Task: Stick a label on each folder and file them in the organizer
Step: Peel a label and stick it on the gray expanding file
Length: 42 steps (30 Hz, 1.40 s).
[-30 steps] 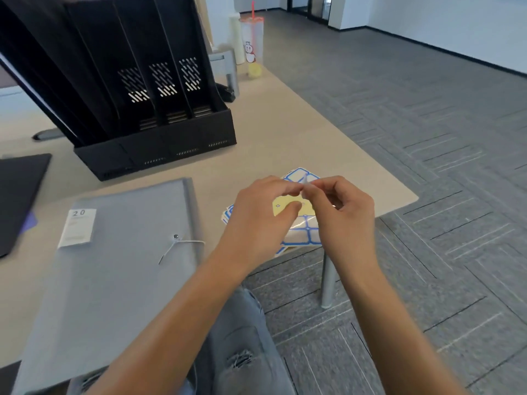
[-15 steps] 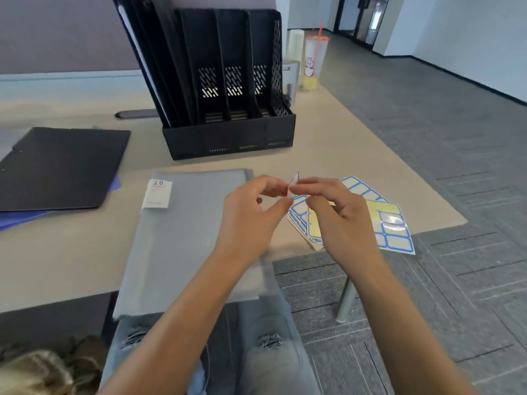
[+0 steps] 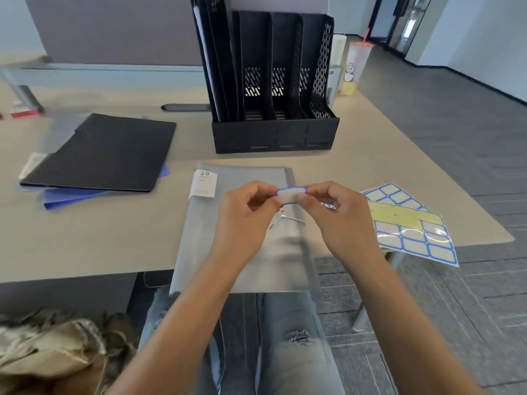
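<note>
Beige desk (image 3: 108,232), grey carpet beyond. Item: blue-bordered label (image 3: 291,194), pinched at each end by my left hand (image 3: 247,213) and right hand (image 3: 336,216), fingers curled, above the grey folder (image 3: 242,269) at centre. Item: black organizer (image 3: 273,81) at 12 o'clock, upright. Item: label sheets (image 3: 410,223) at 3 o'clock, overhanging the desk edge. Item: black folder (image 3: 105,152) on blue folders (image 3: 71,195) at 10 o'clock. Item: cup (image 3: 355,69) at 1 o'clock, behind the organizer.

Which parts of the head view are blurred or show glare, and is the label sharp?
Head view: the label pinched by the left hand and right hand is sharp; the grey folder smears near its lower right; glare sits on the sticker sheet; left edge blurred.
</note>
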Available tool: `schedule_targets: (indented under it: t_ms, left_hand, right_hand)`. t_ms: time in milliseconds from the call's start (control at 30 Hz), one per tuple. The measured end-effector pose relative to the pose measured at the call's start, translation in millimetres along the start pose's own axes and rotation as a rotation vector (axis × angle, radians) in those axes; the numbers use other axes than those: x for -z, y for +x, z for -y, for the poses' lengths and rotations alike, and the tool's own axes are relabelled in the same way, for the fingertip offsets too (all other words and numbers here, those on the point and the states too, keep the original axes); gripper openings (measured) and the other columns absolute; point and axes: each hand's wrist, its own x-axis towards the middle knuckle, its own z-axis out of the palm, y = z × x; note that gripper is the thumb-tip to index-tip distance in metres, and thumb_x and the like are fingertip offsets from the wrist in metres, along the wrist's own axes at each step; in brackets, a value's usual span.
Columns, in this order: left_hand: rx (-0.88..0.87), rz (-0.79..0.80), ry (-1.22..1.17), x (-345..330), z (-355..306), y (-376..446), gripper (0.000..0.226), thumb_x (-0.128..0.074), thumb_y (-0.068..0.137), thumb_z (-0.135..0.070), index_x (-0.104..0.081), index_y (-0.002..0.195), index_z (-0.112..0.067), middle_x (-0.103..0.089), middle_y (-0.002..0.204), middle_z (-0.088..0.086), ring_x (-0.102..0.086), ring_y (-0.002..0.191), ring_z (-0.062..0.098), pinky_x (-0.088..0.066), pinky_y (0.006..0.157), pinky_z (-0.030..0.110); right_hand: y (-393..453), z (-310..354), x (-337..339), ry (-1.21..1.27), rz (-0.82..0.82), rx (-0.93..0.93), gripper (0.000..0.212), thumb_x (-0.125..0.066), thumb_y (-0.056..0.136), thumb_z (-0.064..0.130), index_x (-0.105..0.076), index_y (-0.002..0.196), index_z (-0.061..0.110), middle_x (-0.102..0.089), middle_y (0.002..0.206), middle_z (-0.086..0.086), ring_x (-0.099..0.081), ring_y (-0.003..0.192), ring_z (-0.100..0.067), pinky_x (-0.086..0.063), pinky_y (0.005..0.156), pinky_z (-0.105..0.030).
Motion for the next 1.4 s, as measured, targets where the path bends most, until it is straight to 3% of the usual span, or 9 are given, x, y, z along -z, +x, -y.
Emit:
schedule_targets:
  t_ms: [233, 367, 533, 867, 1000, 1133, 1233, 1333, 1400]
  left_hand:
    - [0.087, -0.057, 0.275, 8.3, 5.7, 11.1, 0.021, -0.07, 0.093, -0.029, -0.069, 0.113, -0.024, -0.07, 0.089, -0.012, -0.063, 0.085, -0.001, -0.044, 0.071, 0.007]
    - [0.111, -0.131, 0.593, 24.3, 15.3, 25.6, 0.049, -0.064, 0.094, -0.045, -0.057, 0.135, -0.019, -0.058, 0.132, -0.002, -0.051, 0.125, 0.018, -0.044, 0.103, 0.035]
    - [0.27, -0.178, 0.824, 46.7, 29.9, 45.7, 0.066, -0.058, 0.092, -0.056, -0.043, 0.144, -0.018, -0.046, 0.139, 0.006, -0.04, 0.129, 0.029, -0.036, 0.102, 0.042]
    - [0.395, -0.268, 0.542, 60.5, 48.6, 70.7, 0.067, -0.061, 0.081, -0.059, -0.052, 0.132, -0.015, -0.064, 0.125, 0.007, -0.056, 0.117, 0.034, -0.047, 0.1, 0.049]
    - [0.408, -0.345, 0.31, 65.8, 48.7, 79.8, 0.031, -0.072, 0.088, -0.032, -0.05, 0.106, -0.021, -0.062, 0.104, -0.001, -0.063, 0.106, 0.028, -0.051, 0.08, 0.038]
    - [0.339, -0.374, 0.21, 65.9, 42.5, 79.5, 0.054, -0.073, 0.086, -0.02, -0.049, 0.134, -0.024, -0.065, 0.107, -0.002, -0.066, 0.086, 0.014, -0.046, 0.061, 0.026]
    - [0.226, -0.393, 0.214, 65.3, 32.3, 73.0, 0.054, -0.068, 0.088, -0.01, -0.049, 0.134, -0.03, -0.059, 0.102, -0.007, -0.06, 0.081, 0.006, -0.044, 0.055, 0.023]
    - [0.131, -0.411, 0.212, 66.6, 22.4, 66.6, 0.054, -0.063, 0.087, -0.002, -0.053, 0.129, -0.035, -0.058, 0.107, -0.004, -0.056, 0.083, 0.001, -0.043, 0.053, 0.011]
    - [0.074, -0.422, 0.144, 68.0, 15.2, 61.5, 0.053, -0.063, 0.087, 0.0, -0.055, 0.124, -0.037, -0.061, 0.113, -0.004, -0.059, 0.088, -0.001, -0.045, 0.054, 0.01]
  right_hand:
    - [9.9, -10.3, -11.2, 0.031, -0.034, -0.038, 0.012, -0.077, 0.093, 0.023, -0.072, 0.083, 0.026, -0.074, 0.078, 0.02, -0.067, 0.077, 0.003, -0.054, 0.079, -0.021]
    - [29.3, -24.0, -18.8, -0.023, -0.056, -0.126, 0.01, -0.073, 0.093, 0.027, -0.072, 0.084, 0.026, -0.073, 0.079, 0.019, -0.065, 0.078, -0.001, -0.052, 0.08, -0.034]
    - [46.1, -38.4, -40.2, -0.122, 0.003, -0.195, 0.011, -0.071, 0.094, 0.031, -0.07, 0.086, 0.022, -0.075, 0.086, 0.003, -0.061, 0.076, -0.014, -0.045, 0.074, -0.032]
    - [52.8, -41.4, -58.8, -0.239, -0.012, -0.133, 0.013, -0.068, 0.096, 0.035, -0.065, 0.086, 0.027, -0.075, 0.09, 0.006, -0.071, 0.096, -0.019, -0.055, 0.09, -0.042]
    - [51.1, -39.0, -56.4, -0.222, -0.009, -0.145, 0.012, -0.068, 0.096, 0.034, -0.067, 0.087, 0.027, -0.075, 0.087, 0.009, -0.072, 0.088, -0.01, -0.057, 0.089, -0.045]
    - [48.7, -37.2, -56.5, -0.171, -0.008, -0.155, 0.009, -0.069, 0.097, 0.03, -0.068, 0.089, 0.025, -0.075, 0.086, 0.012, -0.067, 0.07, 0.006, -0.059, 0.086, -0.046]
    - [47.9, -38.2, -56.0, -0.123, -0.017, -0.144, 0.007, -0.069, 0.097, 0.03, -0.069, 0.091, 0.027, -0.074, 0.106, 0.007, -0.068, 0.089, -0.001, -0.053, 0.082, -0.033]
    - [46.6, -34.8, -53.3, -0.044, -0.073, -0.112, 0.004, -0.069, 0.098, 0.029, -0.068, 0.094, 0.031, -0.064, 0.124, 0.011, -0.063, 0.118, -0.012, -0.047, 0.097, -0.03]
    - [47.1, -25.0, -47.9, -0.02, -0.134, -0.069, 0.003, -0.068, 0.098, 0.031, -0.069, 0.095, 0.031, -0.063, 0.123, 0.012, -0.061, 0.112, -0.007, -0.046, 0.095, -0.029]
